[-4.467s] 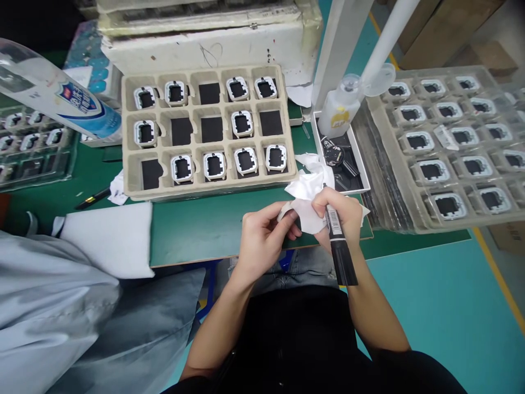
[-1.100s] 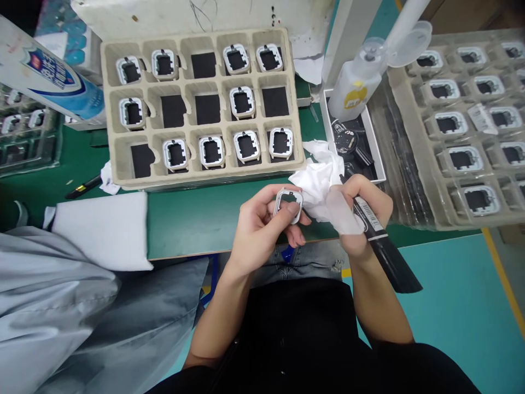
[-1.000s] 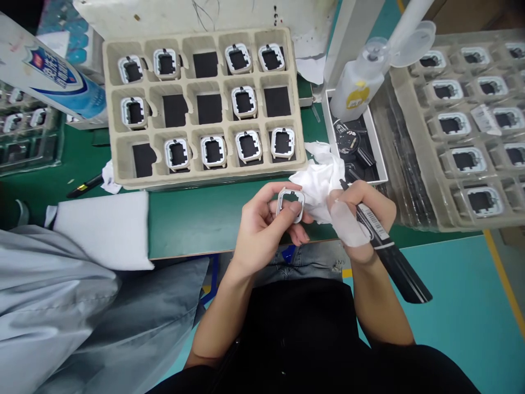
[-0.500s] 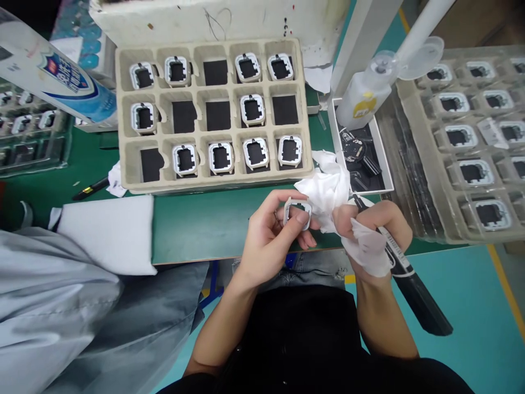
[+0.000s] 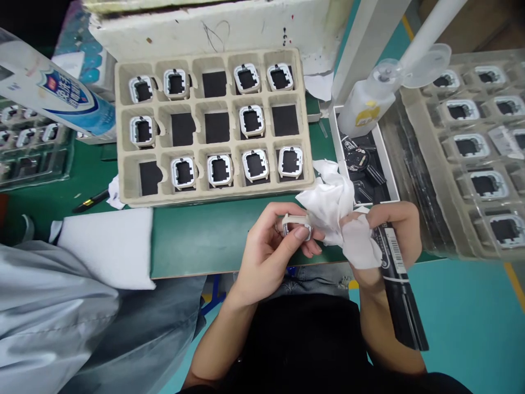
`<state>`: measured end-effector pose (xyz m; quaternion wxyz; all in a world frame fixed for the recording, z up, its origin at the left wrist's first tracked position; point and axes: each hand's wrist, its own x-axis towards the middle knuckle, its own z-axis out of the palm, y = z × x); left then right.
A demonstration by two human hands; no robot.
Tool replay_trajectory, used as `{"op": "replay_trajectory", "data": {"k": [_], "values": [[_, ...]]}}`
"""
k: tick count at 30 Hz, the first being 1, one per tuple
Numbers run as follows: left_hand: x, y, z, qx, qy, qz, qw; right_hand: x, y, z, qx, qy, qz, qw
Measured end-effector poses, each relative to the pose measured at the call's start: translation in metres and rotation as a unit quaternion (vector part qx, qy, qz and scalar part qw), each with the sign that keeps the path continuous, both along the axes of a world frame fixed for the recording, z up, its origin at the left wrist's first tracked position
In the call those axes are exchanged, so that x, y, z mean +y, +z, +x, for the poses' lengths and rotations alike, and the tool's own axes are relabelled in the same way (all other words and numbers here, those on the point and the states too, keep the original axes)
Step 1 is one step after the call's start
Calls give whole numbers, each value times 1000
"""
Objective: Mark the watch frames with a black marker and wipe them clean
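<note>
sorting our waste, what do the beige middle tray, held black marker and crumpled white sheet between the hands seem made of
Beige tray: probably molded pulp or plastic, matte, with rounded dividers. Black marker: likely plastic, its smooth surface catching light. White sheet: thin paper or nonwoven cloth, judging by its creases.

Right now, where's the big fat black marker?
In the head view, the marker is right of centre, in the grip of the person's right hand, just right of a white tissue.
</note>
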<state>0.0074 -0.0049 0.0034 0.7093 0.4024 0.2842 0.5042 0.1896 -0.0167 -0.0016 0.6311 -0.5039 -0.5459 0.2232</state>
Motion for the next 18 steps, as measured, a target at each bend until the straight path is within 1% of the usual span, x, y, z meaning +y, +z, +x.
{"op": "replay_trajectory", "data": {"k": [2,4,7,12,15,18], "values": [[1,0,-1,-10,-3,-1,1000,5,5,-2,-2,6,53,999],[1,0,-1,-19,-6,-6,1000,9,9,-3,-5,21,72,997],[1,0,-1,-28,-7,-14,999,10,11,-3,-11,17,64,998],[1,-1,-2,-40,-13,-14,999,7,3,-1,-7,-2,48,999],[3,-1,-4,-49,-19,-9,999,5,-2,0,11,19,44,999],[7,1,-6,-57,-8,-17,998,2,-4,-1,15,28,23,999]]}}
